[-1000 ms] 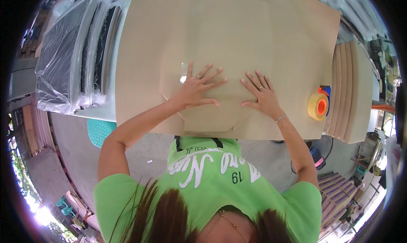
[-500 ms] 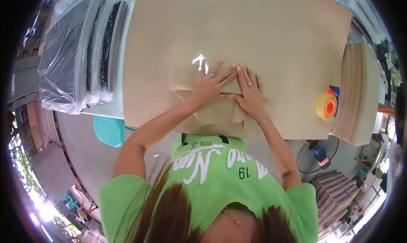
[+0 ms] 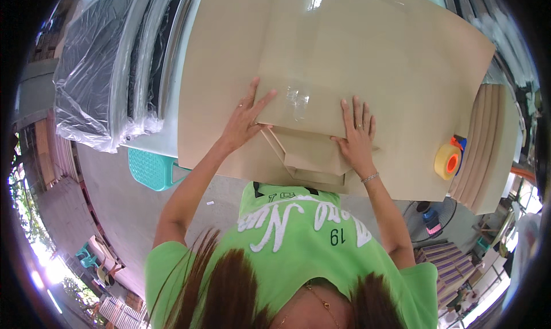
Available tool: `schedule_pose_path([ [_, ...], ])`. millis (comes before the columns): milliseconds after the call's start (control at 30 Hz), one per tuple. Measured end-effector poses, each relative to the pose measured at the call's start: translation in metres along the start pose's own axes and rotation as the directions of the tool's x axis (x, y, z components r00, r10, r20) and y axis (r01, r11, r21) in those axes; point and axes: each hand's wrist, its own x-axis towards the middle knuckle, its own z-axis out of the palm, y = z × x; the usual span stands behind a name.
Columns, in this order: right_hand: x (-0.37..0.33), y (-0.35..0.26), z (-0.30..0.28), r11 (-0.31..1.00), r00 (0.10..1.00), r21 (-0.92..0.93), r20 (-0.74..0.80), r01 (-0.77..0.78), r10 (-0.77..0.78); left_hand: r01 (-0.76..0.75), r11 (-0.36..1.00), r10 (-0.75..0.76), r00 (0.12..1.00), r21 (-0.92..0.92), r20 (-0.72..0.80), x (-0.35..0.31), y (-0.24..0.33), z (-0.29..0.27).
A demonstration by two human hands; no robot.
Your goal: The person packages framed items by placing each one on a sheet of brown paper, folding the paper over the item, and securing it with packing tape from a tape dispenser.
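Observation:
A small brown cardboard box (image 3: 315, 151) with folded flaps lies at the near edge of a large cardboard sheet (image 3: 413, 94). On its far part a piece of clear tape (image 3: 298, 102) shines. My left hand (image 3: 247, 117) rests at the box's left side, fingers spread, thumb at the flap's edge. At the right side lies my right hand (image 3: 358, 137), fingers stretched forward and flat on the cardboard, thumb out beside the box's opening. Neither hand grips anything. The near side of the box shows an opening between its folded panels.
To the right lies a tape dispenser (image 3: 449, 160) with a yellowish roll, beside a stack of cardboard (image 3: 483, 151). Plastic-wrapped dark panels (image 3: 94, 71) stand at the left. A turquoise stool (image 3: 152, 168) is below the table's left edge; a fan (image 3: 430, 221) stands at lower right.
My hands have moved apart from the middle of the box, the left one to the left and the right one slightly right. The taped flap and the opening now show between them.

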Motion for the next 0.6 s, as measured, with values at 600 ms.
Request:
schedule_pose_path([
  [600, 0.004, -0.008, -0.006, 1.000, 1.000, -0.014, 0.018, -0.024, 0.024, -0.036, 0.995, 0.052, 0.982, 0.093, -0.182, -0.057, 0.019, 0.056],
])
